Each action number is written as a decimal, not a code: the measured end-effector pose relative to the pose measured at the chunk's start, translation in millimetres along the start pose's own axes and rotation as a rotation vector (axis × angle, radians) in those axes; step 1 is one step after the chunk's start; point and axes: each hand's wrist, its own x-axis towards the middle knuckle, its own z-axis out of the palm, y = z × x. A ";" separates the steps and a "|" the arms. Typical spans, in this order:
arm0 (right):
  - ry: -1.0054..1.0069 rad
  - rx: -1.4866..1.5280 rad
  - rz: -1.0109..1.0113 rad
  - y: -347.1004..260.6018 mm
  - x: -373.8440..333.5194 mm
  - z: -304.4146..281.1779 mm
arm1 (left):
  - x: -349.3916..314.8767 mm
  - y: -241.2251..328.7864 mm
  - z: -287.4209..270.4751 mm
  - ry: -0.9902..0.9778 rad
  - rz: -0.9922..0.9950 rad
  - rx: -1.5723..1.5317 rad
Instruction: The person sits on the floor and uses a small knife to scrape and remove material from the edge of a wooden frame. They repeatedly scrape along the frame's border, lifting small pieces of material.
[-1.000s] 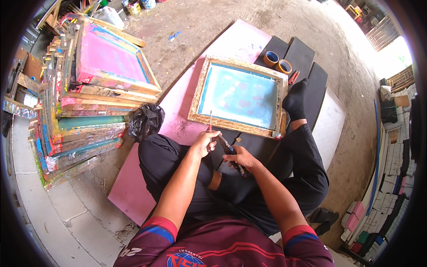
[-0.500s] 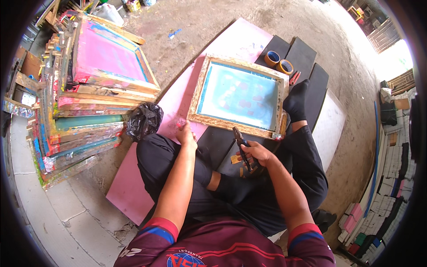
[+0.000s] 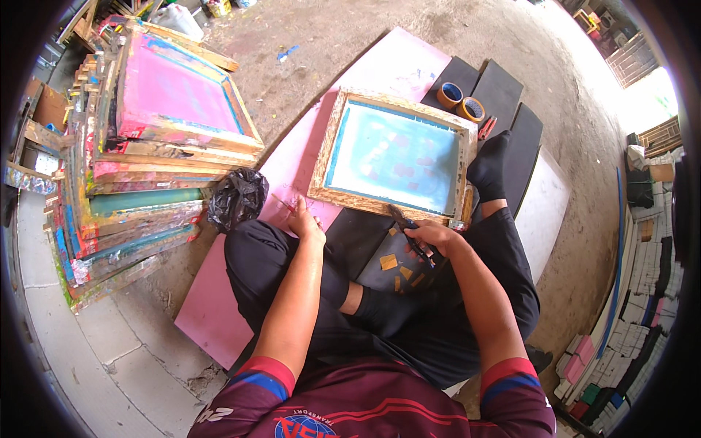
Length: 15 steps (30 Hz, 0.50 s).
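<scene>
On panels [image 3: 350, 235], with scraps [image 3: 388, 261] already loose, mesh [image 3: 394, 157] still framed, and fingers clamped: left hand [image 3: 307, 223] on red tool [image 3: 283, 202], right hand [image 3: 434, 236] on pliers [image 3: 400, 217].

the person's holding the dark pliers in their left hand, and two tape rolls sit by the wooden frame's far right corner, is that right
Not quite: the head view shows the dark pliers in the right hand, not the left hand. The two tape rolls do sit by the far right corner of the wooden frame.
</scene>
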 end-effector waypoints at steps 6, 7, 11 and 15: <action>0.288 -0.231 -0.082 7.1 3.4 28.9 | -2.8 -4.1 0.1 -0.044 0.006 0.040; 0.306 -0.260 -0.095 11.8 7.7 28.7 | -2.2 -4.9 -1.4 -0.054 0.008 0.047; 0.869 -0.687 -0.469 69.4 44.9 50.5 | -10.2 -6.1 0.6 -0.105 0.018 0.049; 0.577 -0.258 -0.219 37.1 14.2 67.9 | -24.0 -2.1 -8.1 -0.349 -0.016 0.210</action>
